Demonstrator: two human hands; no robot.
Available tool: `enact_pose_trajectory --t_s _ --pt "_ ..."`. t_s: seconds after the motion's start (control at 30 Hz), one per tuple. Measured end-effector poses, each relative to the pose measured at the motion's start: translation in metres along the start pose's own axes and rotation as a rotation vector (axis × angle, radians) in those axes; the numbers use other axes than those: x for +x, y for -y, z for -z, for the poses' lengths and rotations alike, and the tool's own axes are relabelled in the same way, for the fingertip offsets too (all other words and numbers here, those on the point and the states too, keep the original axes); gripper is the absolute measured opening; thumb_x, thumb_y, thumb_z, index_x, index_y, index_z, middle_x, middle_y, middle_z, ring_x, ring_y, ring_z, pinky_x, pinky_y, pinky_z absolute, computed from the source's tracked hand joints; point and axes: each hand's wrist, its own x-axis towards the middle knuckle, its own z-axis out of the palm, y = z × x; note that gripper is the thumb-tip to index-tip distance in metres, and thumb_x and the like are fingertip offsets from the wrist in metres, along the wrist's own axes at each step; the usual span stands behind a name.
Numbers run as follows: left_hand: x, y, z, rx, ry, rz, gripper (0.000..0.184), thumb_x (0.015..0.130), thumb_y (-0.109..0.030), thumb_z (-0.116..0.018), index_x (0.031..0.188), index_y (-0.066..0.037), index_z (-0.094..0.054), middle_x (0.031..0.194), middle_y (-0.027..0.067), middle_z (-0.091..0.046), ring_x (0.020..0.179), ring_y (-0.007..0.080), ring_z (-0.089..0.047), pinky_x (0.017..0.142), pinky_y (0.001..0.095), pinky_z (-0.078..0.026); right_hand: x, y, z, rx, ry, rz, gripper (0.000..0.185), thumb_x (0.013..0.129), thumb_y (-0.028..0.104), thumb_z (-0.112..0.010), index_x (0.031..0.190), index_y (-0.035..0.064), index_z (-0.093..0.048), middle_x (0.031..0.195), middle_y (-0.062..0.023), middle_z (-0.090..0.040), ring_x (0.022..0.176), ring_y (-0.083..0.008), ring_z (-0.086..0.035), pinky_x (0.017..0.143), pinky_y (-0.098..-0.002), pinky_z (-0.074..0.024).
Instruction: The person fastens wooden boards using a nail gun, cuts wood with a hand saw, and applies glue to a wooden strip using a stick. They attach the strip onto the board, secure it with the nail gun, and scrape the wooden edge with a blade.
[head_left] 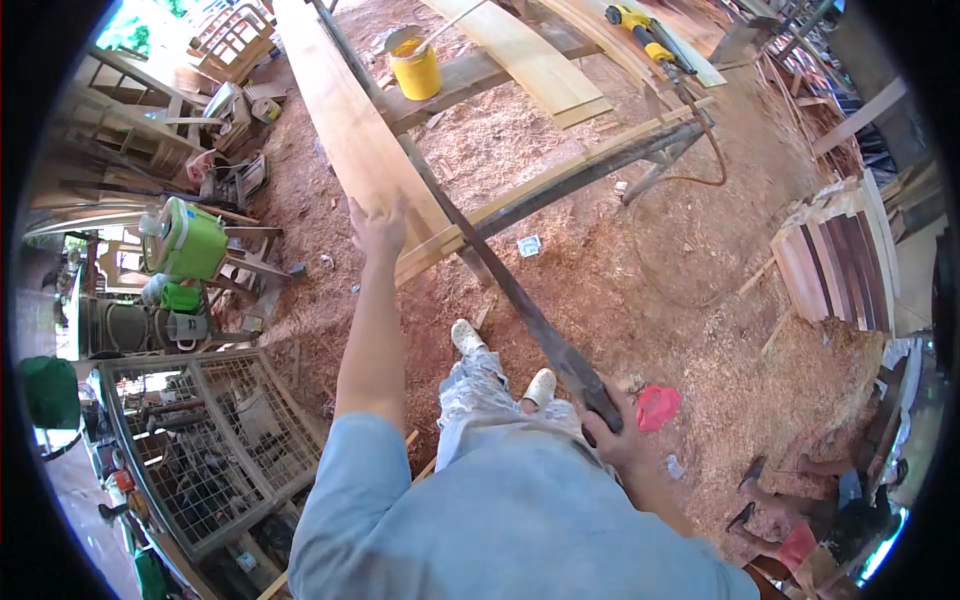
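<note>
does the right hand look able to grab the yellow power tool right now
Probably not: the right hand is closed round the end of a long dark bar, and the yellow power tool lies far ahead, among the boards.

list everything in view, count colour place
board: 1, pale, under left hand
bar: 1, dark, in right hand
other boards: several, pale, upper middle
rack: 1, grey, under boards
bucket: 1, yellow, on rack
power tool: 1, yellow-black, upper right
cooler: 1, green, left
cage: 1, grey, lower left
plank stack: 1, brown, right
crumpled item: 1, red, floor
shavings: many, reddish, floor
other person: 1+, reddish clothing, lower right
shirt: 1, light blue, bottom
shoes: 2, whitish, feet
left hand: 1, bare, on board
right hand: 1, bare, on bar
</note>
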Motion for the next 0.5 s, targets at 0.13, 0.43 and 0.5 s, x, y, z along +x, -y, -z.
enact_pose_trajectory --t_s 0.13,0.43,0.5 --pt "-0.002 -0.012 -0.015 0.212 0.040 0.115 0.068 0.104 -0.052 -0.030 0.137 0.001 -0.057 0.166 0.0200 -0.010 0.151 0.0408 -0.016 0.118 0.0560 -0.026 0.021 0.065 -0.033 0.008 0.043 0.054 0.057 0.093 0.006 -0.065 0.146 0.0019 -0.044 0.091 -0.0051 -0.065 0.084 -0.0125 -0.063 0.079 -0.0278 -0.0507" --pt "0.006 0.013 -0.034 0.264 0.003 0.042 0.066 0.105 -0.052 -0.024 0.137 -0.007 -0.059 0.165 0.0212 -0.013 0.151 0.0400 -0.015 0.118 0.0544 -0.029 0.018 0.065 -0.030 -0.274 0.067 0.228 0.060 0.093 0.014 -0.068 0.146 0.0025 -0.044 0.110 -0.0176 -0.069 0.095 -0.0220 -0.070 0.084 -0.0332 -0.0540" --pt "0.061 0.088 -0.126 0.322 -0.031 -0.135 0.066 0.105 -0.053 -0.023 0.139 -0.008 -0.058 0.165 0.0213 -0.013 0.151 0.0398 -0.015 0.118 0.0540 -0.029 0.007 0.080 -0.017 -0.334 0.033 0.196 0.060 0.093 0.015 -0.068 0.146 0.0022 -0.044 0.115 -0.0207 -0.069 0.098 -0.0249 -0.070 0.088 -0.0345 -0.0539"
